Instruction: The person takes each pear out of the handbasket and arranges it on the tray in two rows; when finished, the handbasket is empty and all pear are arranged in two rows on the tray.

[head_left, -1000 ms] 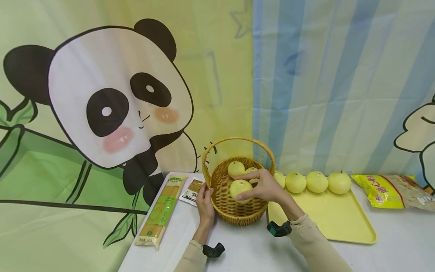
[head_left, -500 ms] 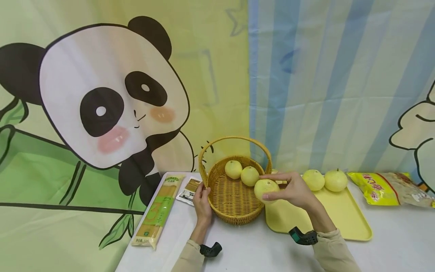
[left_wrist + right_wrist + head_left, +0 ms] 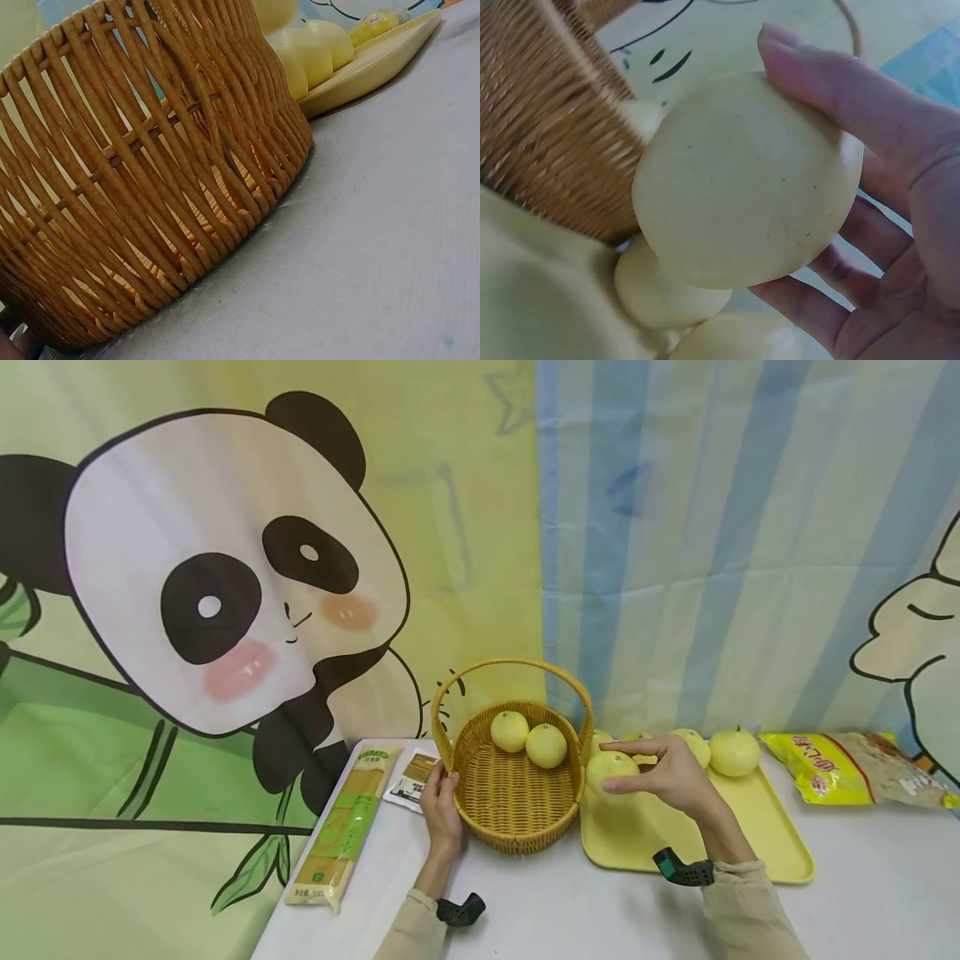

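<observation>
Right grip (image 3: pixel 666 772) pinches one fruit (image 3: pixel 609 768), left grip (image 3: pixel 441 806) one basket (image 3: pixel 517 806) containing two; only head view shows one noodle packet (image 3: pixel 347 827).

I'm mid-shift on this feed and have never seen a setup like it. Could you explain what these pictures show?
There is no machine here: a person works with two bare hands. The widest picture comes from a camera worn on the head, looking forward and down. The other two come from cameras on the wrists: the left shows the basket's woven side close up, the right shows a fruit in the fingers.

On the white table stand a wicker basket with two pale yellow fruits inside and a yellow tray with more along its far edge. Packets lie to either side.

The left hand holds the basket's side. The right hand holds one fruit; whether it touches the tray, I can't tell.
</observation>
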`<state>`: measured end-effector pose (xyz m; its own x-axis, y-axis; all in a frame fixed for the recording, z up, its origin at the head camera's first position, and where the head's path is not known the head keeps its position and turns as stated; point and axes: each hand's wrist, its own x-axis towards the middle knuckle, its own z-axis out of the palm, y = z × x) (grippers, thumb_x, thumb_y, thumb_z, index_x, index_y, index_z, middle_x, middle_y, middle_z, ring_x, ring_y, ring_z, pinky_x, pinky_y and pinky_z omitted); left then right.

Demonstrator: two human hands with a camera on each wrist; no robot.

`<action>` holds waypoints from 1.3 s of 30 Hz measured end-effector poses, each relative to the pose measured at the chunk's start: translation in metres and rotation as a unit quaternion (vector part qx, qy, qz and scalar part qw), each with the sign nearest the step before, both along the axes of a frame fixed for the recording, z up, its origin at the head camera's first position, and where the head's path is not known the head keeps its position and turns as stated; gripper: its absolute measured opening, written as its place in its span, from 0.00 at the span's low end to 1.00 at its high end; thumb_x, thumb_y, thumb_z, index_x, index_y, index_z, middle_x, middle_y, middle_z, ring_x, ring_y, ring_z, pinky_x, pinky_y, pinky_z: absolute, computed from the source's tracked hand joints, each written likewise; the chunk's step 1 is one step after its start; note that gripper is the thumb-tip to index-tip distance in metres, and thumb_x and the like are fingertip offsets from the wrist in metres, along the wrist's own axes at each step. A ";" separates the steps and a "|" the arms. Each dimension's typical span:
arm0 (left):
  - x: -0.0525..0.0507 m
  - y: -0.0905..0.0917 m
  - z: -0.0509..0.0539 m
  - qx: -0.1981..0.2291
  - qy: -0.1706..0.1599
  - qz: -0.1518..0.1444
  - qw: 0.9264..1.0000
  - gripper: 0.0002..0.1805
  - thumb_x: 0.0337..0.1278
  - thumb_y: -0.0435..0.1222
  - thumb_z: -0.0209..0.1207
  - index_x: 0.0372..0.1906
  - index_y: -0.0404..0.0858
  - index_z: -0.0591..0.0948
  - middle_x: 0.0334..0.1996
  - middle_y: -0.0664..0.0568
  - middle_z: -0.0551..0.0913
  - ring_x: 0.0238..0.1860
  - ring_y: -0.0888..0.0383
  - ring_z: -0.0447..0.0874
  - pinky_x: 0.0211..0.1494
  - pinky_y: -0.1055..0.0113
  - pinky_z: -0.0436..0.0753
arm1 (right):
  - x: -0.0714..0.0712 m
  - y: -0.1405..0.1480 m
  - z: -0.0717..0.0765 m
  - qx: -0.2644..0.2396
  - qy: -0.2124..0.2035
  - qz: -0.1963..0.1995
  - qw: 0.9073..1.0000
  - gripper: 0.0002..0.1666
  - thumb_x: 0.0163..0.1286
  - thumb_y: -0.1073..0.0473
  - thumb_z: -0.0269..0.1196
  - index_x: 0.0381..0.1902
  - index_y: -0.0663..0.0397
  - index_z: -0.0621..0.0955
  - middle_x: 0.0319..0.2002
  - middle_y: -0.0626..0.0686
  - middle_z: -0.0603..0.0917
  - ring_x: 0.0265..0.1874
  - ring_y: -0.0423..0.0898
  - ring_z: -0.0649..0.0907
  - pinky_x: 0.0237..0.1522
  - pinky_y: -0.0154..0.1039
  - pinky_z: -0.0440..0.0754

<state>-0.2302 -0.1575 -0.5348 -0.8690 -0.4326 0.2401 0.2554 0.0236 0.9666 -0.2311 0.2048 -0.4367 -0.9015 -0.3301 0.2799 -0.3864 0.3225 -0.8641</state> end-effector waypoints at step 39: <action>0.000 -0.001 0.002 0.000 -0.002 -0.003 1.000 0.23 0.76 0.35 0.51 0.70 0.38 0.80 0.64 0.40 0.84 0.64 0.43 0.82 0.58 0.74 0.79 | -0.016 -0.008 -0.046 0.062 -0.010 -0.084 0.995 0.28 0.48 0.46 0.86 0.47 0.47 0.93 0.49 0.47 0.93 0.55 0.55 0.89 0.54 0.47 0.89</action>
